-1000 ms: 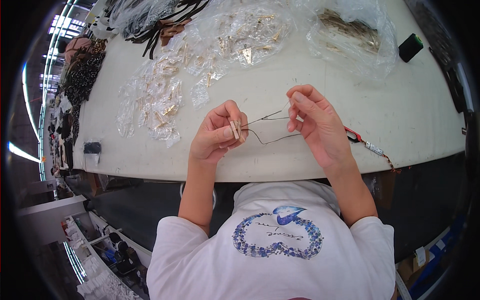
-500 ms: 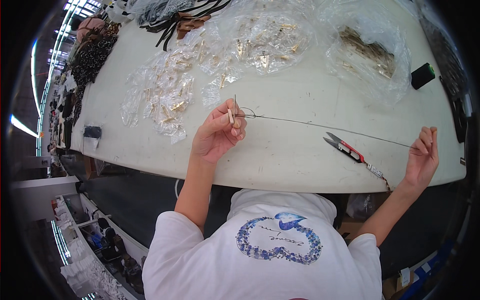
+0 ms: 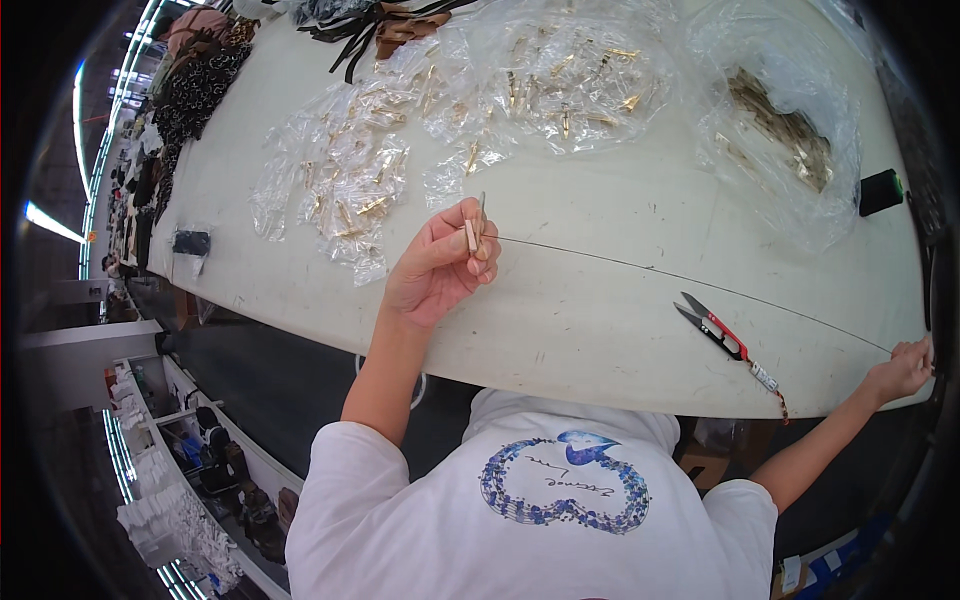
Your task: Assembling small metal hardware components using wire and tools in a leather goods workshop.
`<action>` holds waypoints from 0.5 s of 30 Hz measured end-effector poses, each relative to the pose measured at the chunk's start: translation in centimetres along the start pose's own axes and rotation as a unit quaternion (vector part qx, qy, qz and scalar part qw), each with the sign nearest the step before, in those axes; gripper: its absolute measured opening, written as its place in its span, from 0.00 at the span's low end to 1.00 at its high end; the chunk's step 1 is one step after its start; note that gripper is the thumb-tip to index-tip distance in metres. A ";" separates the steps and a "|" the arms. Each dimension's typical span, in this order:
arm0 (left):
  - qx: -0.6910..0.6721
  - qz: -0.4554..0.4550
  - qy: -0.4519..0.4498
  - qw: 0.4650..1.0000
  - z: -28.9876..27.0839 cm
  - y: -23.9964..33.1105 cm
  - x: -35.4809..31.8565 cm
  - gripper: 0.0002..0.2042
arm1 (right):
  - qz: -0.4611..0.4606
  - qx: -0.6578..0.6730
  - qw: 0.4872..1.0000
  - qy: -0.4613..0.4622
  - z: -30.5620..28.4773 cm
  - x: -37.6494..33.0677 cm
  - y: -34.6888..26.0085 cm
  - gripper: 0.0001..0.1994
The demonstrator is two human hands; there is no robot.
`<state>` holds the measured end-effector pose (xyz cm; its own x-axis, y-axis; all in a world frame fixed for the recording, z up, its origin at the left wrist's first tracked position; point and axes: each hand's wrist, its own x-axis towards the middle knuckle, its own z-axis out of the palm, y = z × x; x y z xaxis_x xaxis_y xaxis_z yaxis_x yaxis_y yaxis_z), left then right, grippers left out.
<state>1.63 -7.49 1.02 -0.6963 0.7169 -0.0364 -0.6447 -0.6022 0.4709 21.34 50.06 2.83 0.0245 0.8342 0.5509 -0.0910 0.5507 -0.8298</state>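
My left hand (image 3: 440,270) is raised over the table's near side, fingers closed on a small, flat metal piece (image 3: 472,236) with a pinkish-gold sheen; its exact kind I cannot make out. From beside that piece a dark thread (image 3: 660,271) runs taut across to the far right. There my right hand (image 3: 900,370) is closed on the thread near the table's right edge. Any needle in those fingers is hidden. Below the thread lie red and black thread snips (image 3: 714,328), blades apart, with a cord tied to the handle.
Clear plastic bags (image 3: 345,185) of gold-coloured hardware spread over the pale table (image 3: 560,350). Another bag (image 3: 785,130) holds brownish metal pieces. A black thread spool (image 3: 881,192) sits at the right edge. Dark fabric and straps (image 3: 205,95) are heaped at the far left.
My right hand has moved outward to the right and nearer, drawing the thread longer. The thread loop beside my left hand has closed up. The view has shifted slightly.
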 end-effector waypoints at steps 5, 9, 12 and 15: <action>0.090 -0.034 0.043 0.994 1.3 -0.4 0.5 0.08 | -0.063 -0.050 0.997 -0.008 -1.2 4.5 4.7 0.11; 0.204 -0.033 0.024 0.978 2.2 1.2 2.0 0.06 | 0.022 -0.010 0.996 -0.091 -1.7 6.5 4.1 0.10; 0.286 -0.031 0.027 0.957 4.1 1.8 3.6 0.07 | 0.040 0.090 0.966 -0.237 2.4 2.5 -2.8 0.12; 0.359 -0.030 0.030 0.932 4.8 1.4 3.9 0.08 | -0.050 0.054 0.915 -0.397 10.5 -9.0 -13.2 0.14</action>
<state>-0.50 -3.83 5.78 -0.6952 0.7086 -0.1207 -0.3211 -0.1559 0.9341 11.82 34.98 9.75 -0.6889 0.4723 0.5499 -0.2263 0.5806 -0.7821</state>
